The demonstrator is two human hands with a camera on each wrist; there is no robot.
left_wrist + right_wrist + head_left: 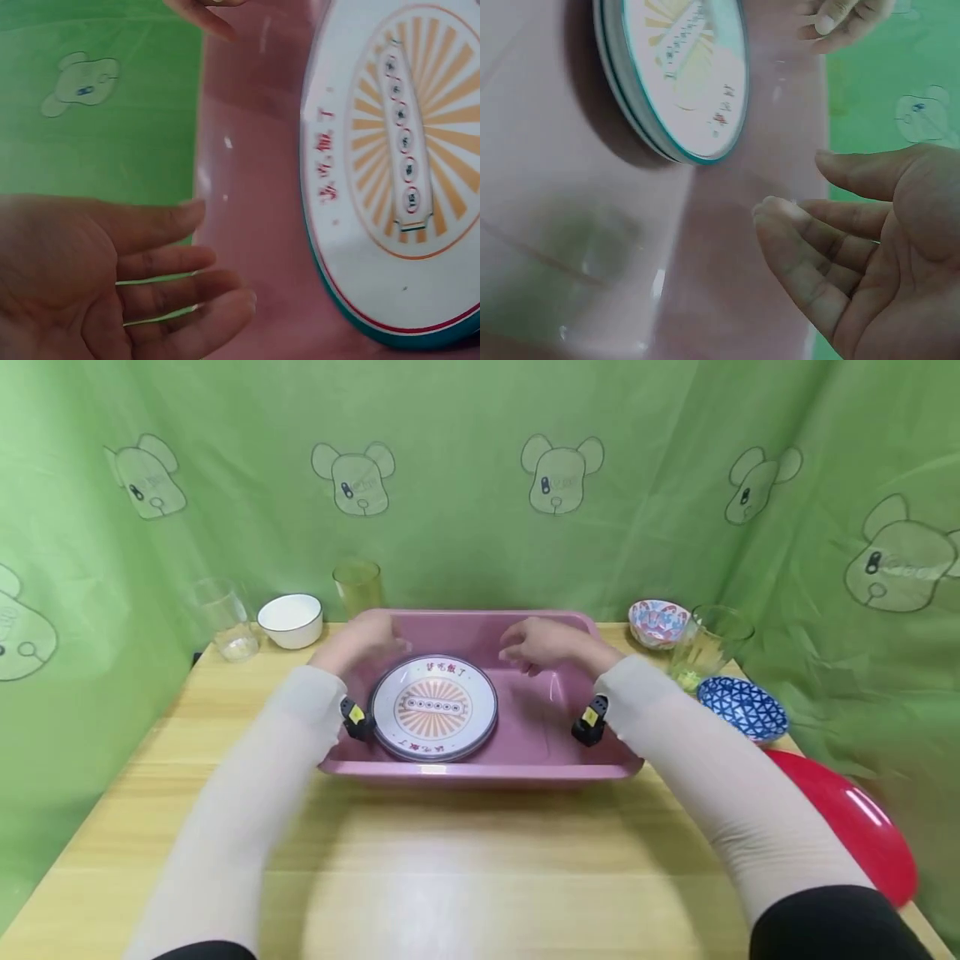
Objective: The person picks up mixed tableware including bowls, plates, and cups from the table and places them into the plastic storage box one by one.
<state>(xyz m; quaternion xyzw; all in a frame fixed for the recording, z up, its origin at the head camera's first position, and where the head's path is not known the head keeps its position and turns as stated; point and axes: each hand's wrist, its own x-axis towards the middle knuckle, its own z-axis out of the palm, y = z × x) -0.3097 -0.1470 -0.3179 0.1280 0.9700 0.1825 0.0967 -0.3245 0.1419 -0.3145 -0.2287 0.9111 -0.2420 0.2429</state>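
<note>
Two empty hands, your left hand (371, 639) and right hand (547, 643), reach over the pink basin (480, 771), fingers relaxed. Stacked printed plates (435, 708) lie in its left half; your right sleeve (720, 777) partly hides a red tray (847, 827).

Green sheeting (457, 552) hangs in loose folds behind a pale wood-grain worktop (480, 852) and along both its sides. Outlined, round-eared animal heads (360, 485) are printed across it, spaced apart. A whitish glare (435, 902) lies on the worktop's near part, between softer shadows.
</note>
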